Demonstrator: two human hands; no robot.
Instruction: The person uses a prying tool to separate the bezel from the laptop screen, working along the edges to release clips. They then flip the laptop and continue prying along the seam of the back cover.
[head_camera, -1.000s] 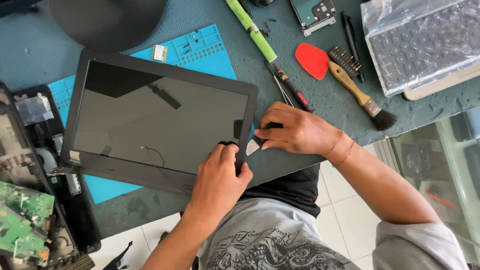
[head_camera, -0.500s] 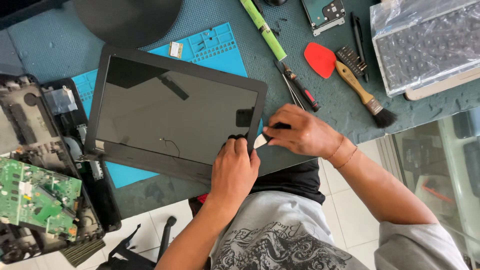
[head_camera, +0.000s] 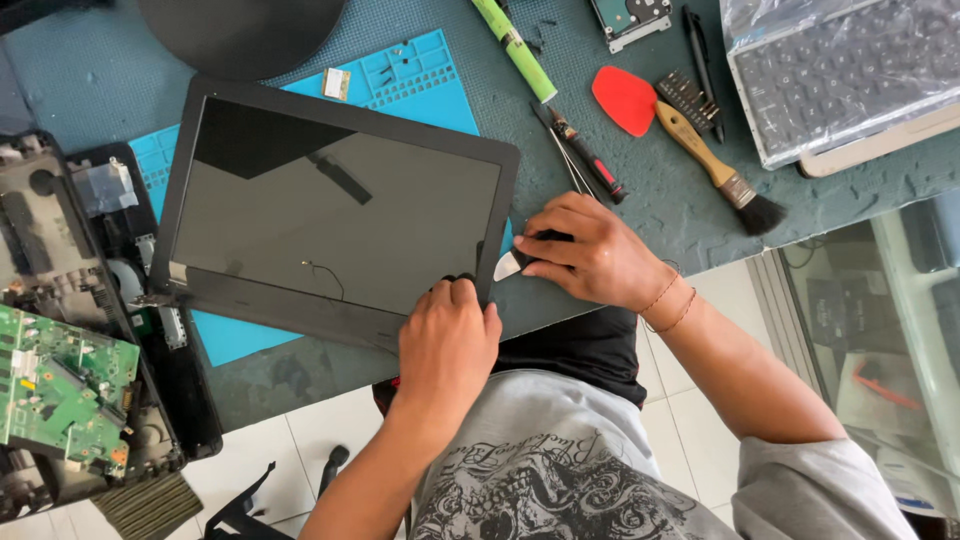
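A black laptop screen panel (head_camera: 330, 215) lies flat on a blue work mat (head_camera: 415, 75). My left hand (head_camera: 447, 340) rests on the panel's near right corner, fingertips curled onto the bezel. My right hand (head_camera: 590, 250) sits just right of that corner, pinching a small white pry pick (head_camera: 507, 266) whose tip touches the bezel's edge.
A green circuit board (head_camera: 60, 385) and an opened laptop base (head_camera: 70, 260) lie at the left. Behind my right hand are a red-handled screwdriver (head_camera: 590, 160), tweezers, a red pick (head_camera: 625, 100), a wooden brush (head_camera: 720, 170), a green tool (head_camera: 515, 45) and a wrapped keyboard (head_camera: 850, 70).
The view has drifted so the panel sits further right and more of the circuit board shows. Both hands stay at the panel's near right corner, with the pick at the edge.
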